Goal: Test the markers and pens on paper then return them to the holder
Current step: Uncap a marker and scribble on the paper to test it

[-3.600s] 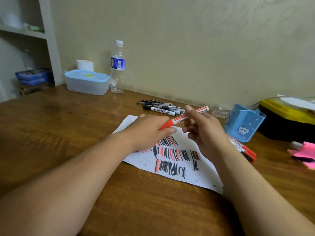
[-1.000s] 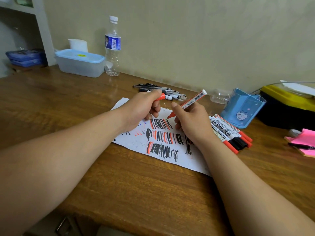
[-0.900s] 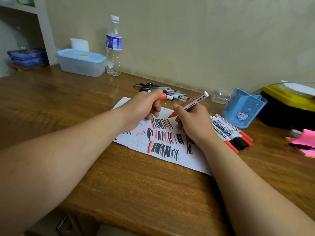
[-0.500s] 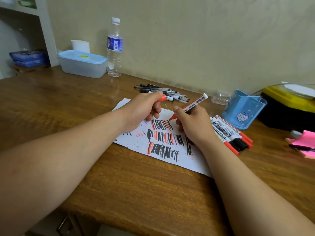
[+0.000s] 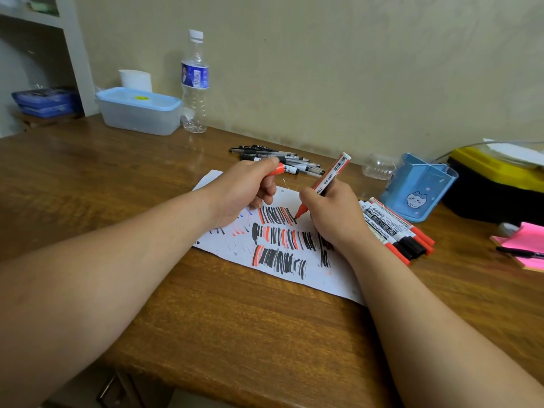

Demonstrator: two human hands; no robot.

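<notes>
R grip [image 5: 329, 214] tight on red 'WB-8801' marker [image 5: 331, 174]; L grip [image 5: 244, 191] round red cap [image 5: 277, 169].

Beige wall [image 5: 338, 69] behind brown wood desk [image 5: 88, 187]; white shelf unit [image 5: 75, 54] far L, soft even light.

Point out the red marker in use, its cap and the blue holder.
red marker [image 5: 331, 175]: head view, on its labelled barrel.
cap [image 5: 277, 169]: head view, on its exposed end.
blue holder [image 5: 425, 189]: head view, on its front wall.

Wooden table [image 5: 235, 319], paper [image 5: 332, 278], pens [image 5: 282, 160], markers [image 5: 394, 231], blue holder [image 5: 418, 192], bottle [image 5: 194, 83]
</notes>
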